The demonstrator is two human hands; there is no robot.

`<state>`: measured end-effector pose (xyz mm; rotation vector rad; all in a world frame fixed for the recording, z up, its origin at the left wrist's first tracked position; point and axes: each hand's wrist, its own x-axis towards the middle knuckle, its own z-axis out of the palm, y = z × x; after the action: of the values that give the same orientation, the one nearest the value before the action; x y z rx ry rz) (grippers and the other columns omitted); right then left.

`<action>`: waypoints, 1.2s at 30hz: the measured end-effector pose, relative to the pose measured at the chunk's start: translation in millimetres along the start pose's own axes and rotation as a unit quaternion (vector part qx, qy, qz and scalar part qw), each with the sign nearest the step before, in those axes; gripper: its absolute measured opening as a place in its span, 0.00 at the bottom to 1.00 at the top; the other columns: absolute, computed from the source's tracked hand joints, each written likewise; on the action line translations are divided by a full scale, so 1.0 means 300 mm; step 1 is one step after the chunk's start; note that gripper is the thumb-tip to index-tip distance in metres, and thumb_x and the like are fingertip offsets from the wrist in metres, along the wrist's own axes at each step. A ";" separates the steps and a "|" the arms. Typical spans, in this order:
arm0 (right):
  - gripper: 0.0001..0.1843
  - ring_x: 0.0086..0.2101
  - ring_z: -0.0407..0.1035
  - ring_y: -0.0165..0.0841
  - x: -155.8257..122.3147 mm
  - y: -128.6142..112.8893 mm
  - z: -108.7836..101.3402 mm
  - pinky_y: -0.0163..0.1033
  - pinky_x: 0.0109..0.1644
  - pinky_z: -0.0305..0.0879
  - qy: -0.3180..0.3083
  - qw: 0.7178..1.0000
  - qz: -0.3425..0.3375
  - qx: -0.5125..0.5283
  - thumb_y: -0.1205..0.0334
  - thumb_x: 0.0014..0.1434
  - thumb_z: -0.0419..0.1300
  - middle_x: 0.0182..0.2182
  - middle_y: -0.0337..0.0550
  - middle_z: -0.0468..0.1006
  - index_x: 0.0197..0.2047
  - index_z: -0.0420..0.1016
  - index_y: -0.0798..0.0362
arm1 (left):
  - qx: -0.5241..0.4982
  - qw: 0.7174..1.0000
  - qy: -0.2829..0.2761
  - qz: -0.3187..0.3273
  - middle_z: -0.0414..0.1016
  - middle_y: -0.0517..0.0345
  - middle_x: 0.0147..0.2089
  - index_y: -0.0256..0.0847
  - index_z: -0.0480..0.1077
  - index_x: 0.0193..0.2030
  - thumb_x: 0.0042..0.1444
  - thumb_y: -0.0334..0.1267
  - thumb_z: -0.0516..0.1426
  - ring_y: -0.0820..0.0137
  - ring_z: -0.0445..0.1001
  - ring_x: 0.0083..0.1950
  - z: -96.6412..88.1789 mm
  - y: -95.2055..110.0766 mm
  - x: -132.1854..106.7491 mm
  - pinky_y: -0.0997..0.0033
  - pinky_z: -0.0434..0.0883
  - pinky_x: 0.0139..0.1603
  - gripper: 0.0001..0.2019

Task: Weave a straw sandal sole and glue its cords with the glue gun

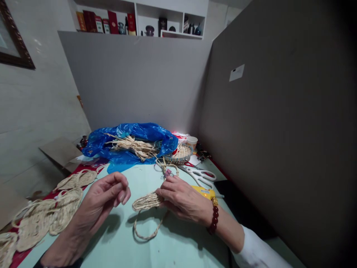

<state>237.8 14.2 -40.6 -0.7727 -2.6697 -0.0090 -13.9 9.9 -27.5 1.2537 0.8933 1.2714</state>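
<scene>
Just right of centre, my right hand [181,197] grips a small woven straw sandal [146,201], fingers over its top and palm hiding its right end. A braided straw loop [147,236] hangs below the sandal toward the tabletop. My left hand [107,195] is held to the left, apart from the sandal, its fingers curled in toward the thumb; nothing shows in it. Beside my right wrist lies a yellow glue gun [205,192], partly covered by the hand. White-handled scissors [199,174] rest behind it.
Several woven straw sandals [65,208] line the table's left edge. A blue plastic bag [139,130] with dried straw [134,145] lies at the back. Near it are a woven basket [181,153] and a paper cup [192,141]. Grey partitions [139,82] border the pale green tabletop [125,245].
</scene>
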 end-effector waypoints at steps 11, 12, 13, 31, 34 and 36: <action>0.09 0.39 0.62 0.37 0.000 0.002 -0.001 0.40 0.45 0.56 0.000 1.000 -0.008 -0.022 0.60 0.71 0.53 0.35 0.44 0.75 0.41 0.72 0.54 | 0.222 0.975 0.014 0.002 0.70 0.61 0.18 0.41 0.72 0.23 0.58 0.55 0.57 0.72 0.64 0.17 -0.006 -0.046 0.008 0.72 0.62 0.21 0.21; 0.09 0.38 0.62 0.36 0.000 -0.002 -0.003 0.40 0.44 0.55 -0.002 1.000 -0.012 -0.025 0.60 0.71 0.54 0.35 0.43 0.75 0.41 0.72 0.54 | 0.250 0.968 0.019 0.016 0.68 0.62 0.17 0.42 0.71 0.21 0.58 0.55 0.56 0.72 0.63 0.18 -0.007 -0.046 0.007 0.72 0.62 0.23 0.22; 0.09 0.38 0.61 0.36 0.001 -0.006 -0.005 0.40 0.44 0.55 -0.005 0.999 -0.015 -0.028 0.60 0.71 0.54 0.35 0.43 0.75 0.41 0.72 0.54 | 0.276 0.960 0.021 0.029 0.66 0.62 0.17 0.42 0.70 0.19 0.59 0.55 0.55 0.72 0.62 0.20 -0.005 -0.045 0.007 0.72 0.61 0.25 0.23; 0.12 0.38 0.59 0.36 0.001 -0.014 0.026 0.43 0.45 0.52 -0.021 0.997 -0.034 -0.065 0.62 0.73 0.50 0.36 0.43 0.75 0.41 0.71 0.55 | 0.439 0.890 -0.119 0.023 0.72 0.58 0.23 0.44 0.67 0.21 0.59 0.50 0.53 0.63 0.68 0.27 0.106 -0.099 -0.027 0.68 0.60 0.32 0.19; 0.11 0.38 0.59 0.36 0.001 -0.011 0.022 0.43 0.44 0.53 -0.022 0.997 -0.037 -0.064 0.62 0.73 0.50 0.36 0.42 0.75 0.42 0.72 0.56 | 0.419 0.897 -0.139 0.002 0.72 0.59 0.25 0.44 0.66 0.23 0.61 0.52 0.50 0.64 0.68 0.29 0.115 -0.092 -0.031 0.69 0.63 0.33 0.20; 0.11 0.39 0.59 0.37 0.001 -0.011 0.015 0.43 0.44 0.53 -0.020 0.997 -0.036 -0.065 0.63 0.73 0.50 0.37 0.43 0.75 0.44 0.72 0.57 | 0.398 0.903 -0.160 -0.010 0.75 0.59 0.30 0.44 0.69 0.27 0.63 0.52 0.49 0.63 0.70 0.34 0.120 -0.085 -0.035 0.70 0.65 0.37 0.19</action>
<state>234.3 12.0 -44.3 -0.7235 -2.7561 -0.1881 24.2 -3.0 -48.3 2.0101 1.2246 0.6328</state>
